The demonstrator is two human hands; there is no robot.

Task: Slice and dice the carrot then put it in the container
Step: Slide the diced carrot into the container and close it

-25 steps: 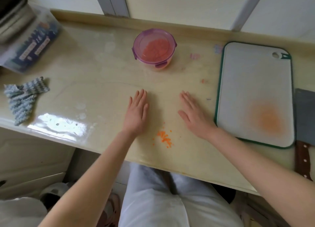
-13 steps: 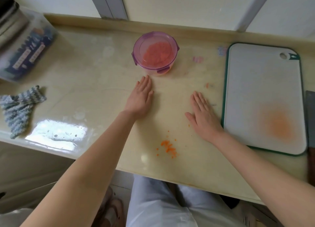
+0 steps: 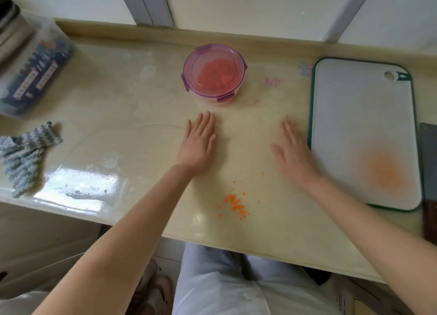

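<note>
A round container (image 3: 189, 65) with a purple clip-on lid stands at the back of the counter, with diced carrot (image 3: 216, 74) showing through the lid. My left hand (image 3: 198, 144) lies flat on the counter just in front of it, fingers straight, holding nothing. My right hand (image 3: 292, 152) lies flat too, beside the left edge of the white cutting board (image 3: 359, 116), which carries an orange stain. A small scatter of carrot bits (image 3: 235, 203) lies on the counter between my forearms, near the front edge.
A cleaver (image 3: 429, 172) lies right of the board, half out of frame. A blue-grey knitted cloth (image 3: 26, 149) sits at the left front edge. A clear storage box (image 3: 30, 73) stands at the back left. A wall and window frame run behind the counter.
Both hands slid forward over the counter, away from the carrot bits; the left one now lies close to the container. The view shifted slightly.
</note>
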